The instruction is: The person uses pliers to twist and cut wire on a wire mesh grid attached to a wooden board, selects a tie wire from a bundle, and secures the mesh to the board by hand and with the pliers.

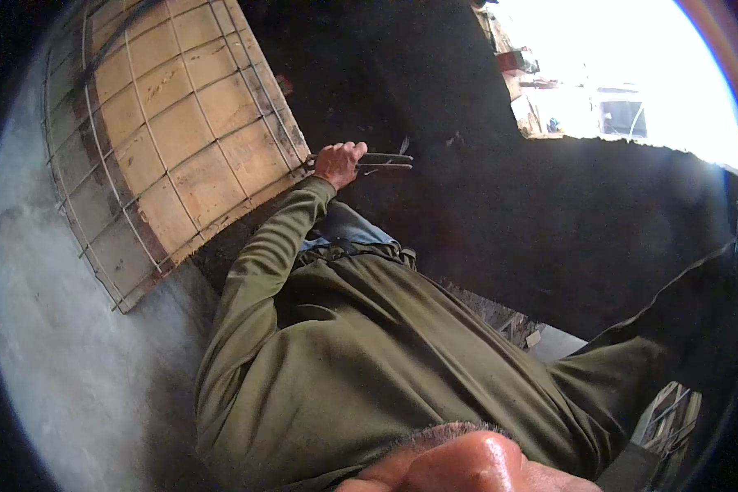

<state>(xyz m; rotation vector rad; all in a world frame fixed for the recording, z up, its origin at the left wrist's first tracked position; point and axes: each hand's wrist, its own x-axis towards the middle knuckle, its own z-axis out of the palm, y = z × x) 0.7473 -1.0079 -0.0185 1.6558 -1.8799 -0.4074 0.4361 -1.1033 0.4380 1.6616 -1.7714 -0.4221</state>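
My left hand is closed around a pair of pincers, whose two thin handles stick out to the right of my fist, slightly apart. The jaw end is at the left of the fist, close to the edge of a wire mesh; whether it grips a wire I cannot tell. The mesh is a grid of thin bars lying over a tan wooden panel. On the right, my right sleeve stretches out toward the dark frame edge, and the hand at its end is not visible.
A grey mottled surface lies at the left, beneath the panel. A large dark surface fills the middle and right. Beyond a bright opening at the top right are blurred objects. Slatted pieces show at the lower right.
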